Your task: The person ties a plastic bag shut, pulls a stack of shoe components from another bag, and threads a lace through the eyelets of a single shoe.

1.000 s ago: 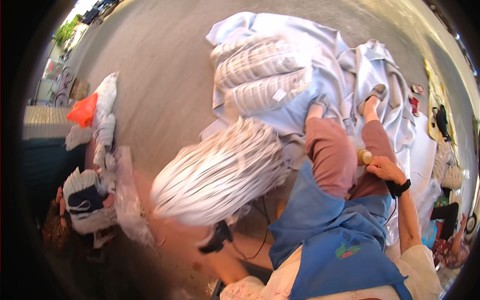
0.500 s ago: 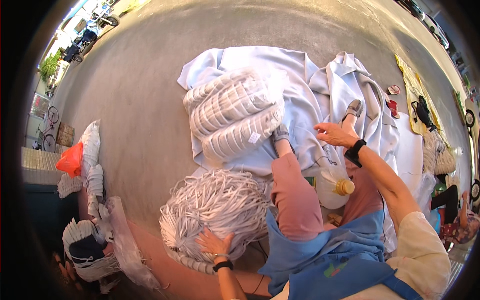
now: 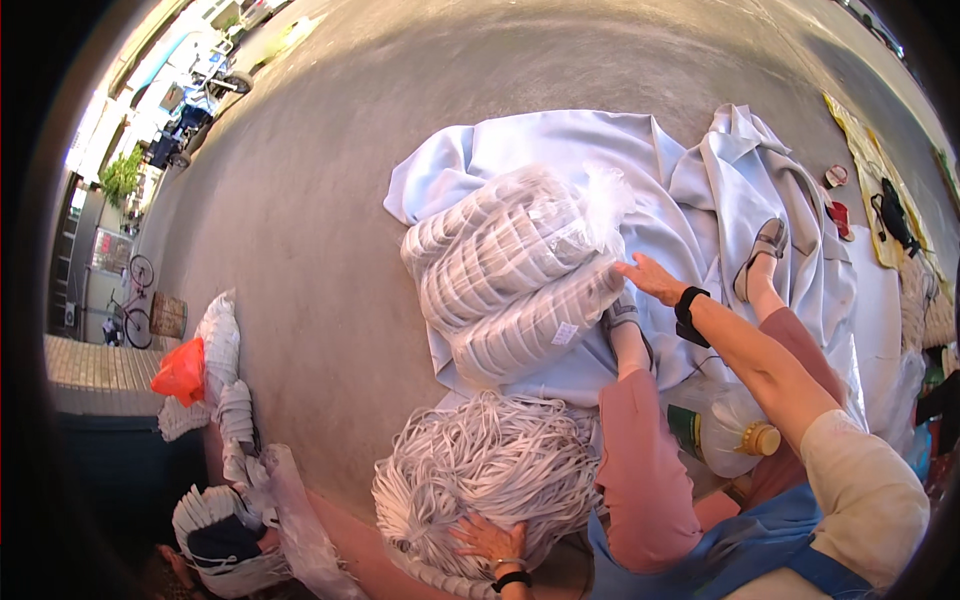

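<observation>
Head view, centre: holds right fingers (image 3: pixel 636 270), the nearer, open at the upper-right end of a rightward-rising wrapped roll (image 3: pixel 530 332). Rests left fingers (image 3: pixel 472 537), spread, on strip heap (image 3: pixel 500 445), lower centre.

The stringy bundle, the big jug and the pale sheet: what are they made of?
Stringy bundle: perhaps fabric or soft plastic, mostly matte; its pale strands bend loosely, but I can't be sure. Big jug: probably clear, glossy plastic, since it's see-through and shiny. Pale sheet: likely cloth, maybe coated, with slight sheen, draping in folds.
</observation>
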Demonstrator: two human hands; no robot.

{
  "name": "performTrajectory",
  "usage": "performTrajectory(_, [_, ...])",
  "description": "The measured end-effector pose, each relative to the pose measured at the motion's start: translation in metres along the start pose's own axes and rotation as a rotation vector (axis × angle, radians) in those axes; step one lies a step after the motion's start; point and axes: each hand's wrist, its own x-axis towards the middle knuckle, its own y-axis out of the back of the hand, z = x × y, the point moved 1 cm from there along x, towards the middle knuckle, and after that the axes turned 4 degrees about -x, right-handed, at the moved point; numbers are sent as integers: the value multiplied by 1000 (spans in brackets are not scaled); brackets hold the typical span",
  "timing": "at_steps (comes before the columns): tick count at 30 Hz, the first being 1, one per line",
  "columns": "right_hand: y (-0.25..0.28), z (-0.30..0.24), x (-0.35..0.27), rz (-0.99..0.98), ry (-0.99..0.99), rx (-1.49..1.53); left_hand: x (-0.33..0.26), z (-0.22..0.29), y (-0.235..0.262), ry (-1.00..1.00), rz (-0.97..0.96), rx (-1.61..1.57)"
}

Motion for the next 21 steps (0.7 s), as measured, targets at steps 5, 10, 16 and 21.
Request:
performTrajectory(5, [-11, 5, 16, 50, 64, 293, 9, 6, -17, -18, 30, 39])
performTrajectory(10, [-16, -30, -3, 3, -5, 645, 9, 3, -13, 50, 22, 48])
performTrajectory(16, [-31, -18, -3, -15, -109, 663, 6, 3, -14, 26, 77, 80])
performTrajectory(21, [-23, -21, -43, -62, 44, 953, 9, 12, -13, 35, -19, 81])
